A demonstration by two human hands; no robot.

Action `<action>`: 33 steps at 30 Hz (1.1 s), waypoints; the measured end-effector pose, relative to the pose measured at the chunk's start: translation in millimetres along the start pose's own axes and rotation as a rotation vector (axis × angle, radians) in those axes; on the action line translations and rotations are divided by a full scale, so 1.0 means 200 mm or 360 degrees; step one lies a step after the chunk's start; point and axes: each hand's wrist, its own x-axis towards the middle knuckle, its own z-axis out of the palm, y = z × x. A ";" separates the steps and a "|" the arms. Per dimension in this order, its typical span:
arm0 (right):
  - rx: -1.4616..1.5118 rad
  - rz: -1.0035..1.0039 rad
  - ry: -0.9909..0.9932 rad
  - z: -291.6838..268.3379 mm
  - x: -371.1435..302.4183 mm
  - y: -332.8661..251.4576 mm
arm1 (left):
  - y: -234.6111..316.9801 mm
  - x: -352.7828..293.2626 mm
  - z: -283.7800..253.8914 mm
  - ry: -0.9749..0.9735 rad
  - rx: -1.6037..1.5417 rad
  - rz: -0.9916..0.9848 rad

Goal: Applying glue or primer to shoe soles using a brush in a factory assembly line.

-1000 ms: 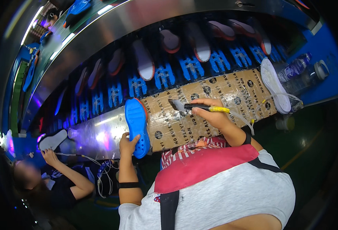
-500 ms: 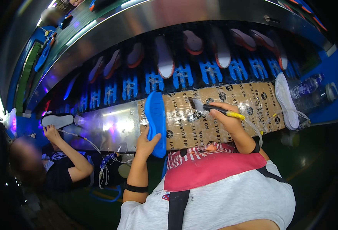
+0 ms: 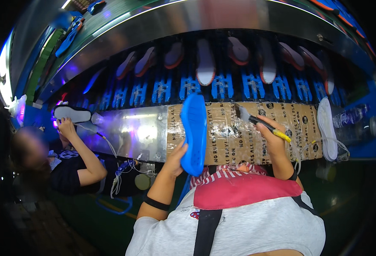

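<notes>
Grips one blue sole (image 3: 194,132) in the left hand (image 3: 177,160), turned partly edge-on, over the left part of one cardboard sheet (image 3: 226,147). Holds one brush (image 3: 253,120) in the right hand (image 3: 274,135), apart from the sole. Has one white sole (image 3: 327,130) at the cardboard's right end, two bottles (image 3: 350,116) past it, at least eight red-edged soles (image 3: 205,64) beyond, one co-worker's hand (image 3: 66,126) far left.

Grey shirt (image 3: 256,217), red apron (image 3: 243,192), apparently black wristband (image 3: 294,175)
</notes>
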 end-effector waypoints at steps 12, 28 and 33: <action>0.0114 -0.0307 -0.0298 0.17 -0.01 -0.32 | 0.00 0.19 0.25 -0.0643 -0.1106 0.0123; -0.0887 -0.1644 -0.0551 0.39 0.09 -0.31 | -0.05 0.23 0.38 -0.0270 -0.0762 0.0049; -0.0655 -0.1545 -0.0118 0.36 0.13 -0.31 | -0.05 0.22 0.36 -0.0402 -0.0923 0.0165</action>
